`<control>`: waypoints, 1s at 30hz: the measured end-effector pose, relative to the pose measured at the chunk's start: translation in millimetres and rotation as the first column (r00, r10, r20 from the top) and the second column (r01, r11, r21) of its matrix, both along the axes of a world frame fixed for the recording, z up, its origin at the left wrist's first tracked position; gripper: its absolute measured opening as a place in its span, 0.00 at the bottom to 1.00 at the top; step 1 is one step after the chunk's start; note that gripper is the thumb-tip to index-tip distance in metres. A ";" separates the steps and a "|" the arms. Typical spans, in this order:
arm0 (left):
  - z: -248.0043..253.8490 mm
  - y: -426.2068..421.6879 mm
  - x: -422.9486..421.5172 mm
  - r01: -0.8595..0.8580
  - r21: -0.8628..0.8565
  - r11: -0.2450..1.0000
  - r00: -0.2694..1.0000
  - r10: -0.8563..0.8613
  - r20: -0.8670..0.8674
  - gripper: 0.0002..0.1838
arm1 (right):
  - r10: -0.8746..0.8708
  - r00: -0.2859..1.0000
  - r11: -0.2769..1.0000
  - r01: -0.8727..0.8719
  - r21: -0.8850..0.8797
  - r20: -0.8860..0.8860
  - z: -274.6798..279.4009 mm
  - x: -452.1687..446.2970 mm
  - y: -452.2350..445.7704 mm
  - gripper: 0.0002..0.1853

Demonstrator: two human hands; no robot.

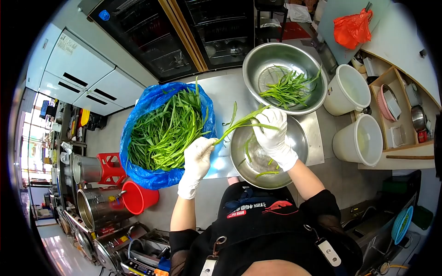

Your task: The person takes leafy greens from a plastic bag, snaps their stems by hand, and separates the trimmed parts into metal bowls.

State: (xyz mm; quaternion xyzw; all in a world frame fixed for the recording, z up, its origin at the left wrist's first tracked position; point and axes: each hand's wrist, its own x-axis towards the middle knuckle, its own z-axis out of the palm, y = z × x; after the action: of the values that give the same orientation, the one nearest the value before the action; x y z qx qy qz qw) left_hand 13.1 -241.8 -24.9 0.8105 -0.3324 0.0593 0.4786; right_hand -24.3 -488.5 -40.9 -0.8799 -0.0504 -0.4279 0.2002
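Observation:
Both my hands wear white gloves. Pinched in my left hand [198, 158] is the lower end of a green water spinach stalk [232, 128]. The stalk slants up to my right hand [272, 131], whose fingers are closed around its leafy part. My right hand is above a shallow metal bowl [239, 158] with a few stem pieces [267, 174] inside. Just beyond it, a larger metal basin [261, 62] contains a heap of picked leafy tips [290, 89]. Left of my left hand, a blue plastic bag [130, 172] is full of water spinach [161, 131].
The bag and bowls sit on a low metal table [315, 140]. Two white buckets [338, 99] stand to the right beside a wooden shelf [391, 87]. At left are a red bucket [149, 198], a red stool [111, 168] and a steel pot [87, 209]. Glass-door cabinets [216, 34] stand behind.

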 end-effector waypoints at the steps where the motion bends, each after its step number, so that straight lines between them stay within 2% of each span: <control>1: 1.4 0.3 -0.8 0.009 -0.005 1.000 1.000 -0.009 -0.005 0.11 | 0.007 1.000 1.000 -0.007 0.001 0.002 -0.9 0.7 0.1 0.11; 4: 4.3 0.8 -2.0 0.017 -0.013 1.000 1.000 -0.018 -0.018 0.10 | 0.019 0.999 1.000 -0.019 0.015 -0.028 -5.7 3.2 0.7 0.09; 10: -0.7 3.6 -3.4 0.074 -0.116 0.990 0.977 -0.096 -0.191 0.09 | 0.041 0.998 0.997 -0.037 0.073 -0.044 -7.4 7.3 6.2 0.09; 13: 2.5 5.0 -4.1 0.041 -0.062 0.997 0.971 -0.054 -0.235 0.09 | 0.016 1.000 0.997 -0.015 0.081 -0.009 -10.2 11.1 7.9 0.10; 17: 2.6 3.8 -3.8 -0.100 0.018 0.995 0.938 0.100 -0.331 0.09 | 0.021 1.000 0.999 -0.021 0.041 -0.020 -3.7 11.4 6.4 0.12; 21: -4.0 7.7 -0.9 -0.168 0.031 0.985 0.830 0.158 -0.534 0.09 | 0.129 0.987 0.990 -0.124 0.062 -0.091 -14.6 11.3 -3.9 0.08; 22: -5.4 9.8 0.1 -0.163 0.030 0.986 0.807 0.151 -0.571 0.09 | 0.166 0.971 0.926 -0.093 0.366 -0.173 -20.2 10.9 -8.6 0.07; 23: -7.1 12.5 0.7 -0.159 0.029 0.987 0.781 0.144 -0.607 0.09 | 0.226 0.944 0.776 -0.025 0.631 -0.241 -28.0 10.1 -14.6 0.06; 24: -10.1 18.7 2.6 -0.170 0.026 0.985 0.761 0.148 -0.631 0.09 | 0.303 0.909 0.556 0.074 0.828 -0.286 -32.6 8.2 -22.9 0.05; 26: -15.0 32.8 7.6 -0.190 0.022 0.982 0.720 0.155 -0.676 0.10 | 0.230 0.953 0.476 0.064 0.877 -0.195 -25.2 11.3 -55.4 0.05; 27: -13.9 31.9 5.4 -0.175 0.036 0.984 0.702 0.150 -0.696 0.10 | 0.157 0.979 0.517 0.032 0.855 -0.131 -11.2 10.4 -52.4 0.05; 28: -8.1 27.1 3.9 -0.136 0.105 0.985 0.697 0.170 -0.696 0.11 | 0.184 0.980 0.663 -0.066 0.746 -0.077 6.0 9.5 -42.8 0.04; 30: -12.4 15.4 -0.8 -0.122 0.034 0.992 0.681 0.109 -0.724 0.11 | 0.259 0.966 0.866 -0.238 0.439 0.014 32.5 8.9 -8.8 0.04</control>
State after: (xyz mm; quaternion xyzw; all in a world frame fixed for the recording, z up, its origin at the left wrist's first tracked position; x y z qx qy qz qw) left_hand 12.3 -226.4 -37.3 0.7832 -0.0643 -0.2325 0.5730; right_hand -15.4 -497.2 -8.4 -0.8081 -0.0611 -0.3787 0.4470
